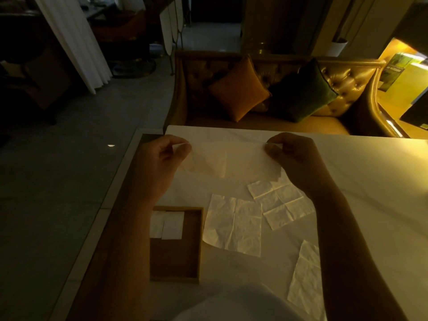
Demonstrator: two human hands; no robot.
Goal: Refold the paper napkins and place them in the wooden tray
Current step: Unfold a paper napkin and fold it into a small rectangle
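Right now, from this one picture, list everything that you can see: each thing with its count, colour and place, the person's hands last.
held napkin: one, white, spread above the table between the hands
unfolded napkins: three, white, flat on the table, right of the tray
folded napkins: two, white, side by side at the tray's far end
wooden tray: one, brown, table's left edge
table: one, white, in front
sofa: one, gold, beyond the table
cushions: two, orange and dark green, on the sofa
left hand: one, pinches the held napkin's left corner
right hand: one, pinches its right corner
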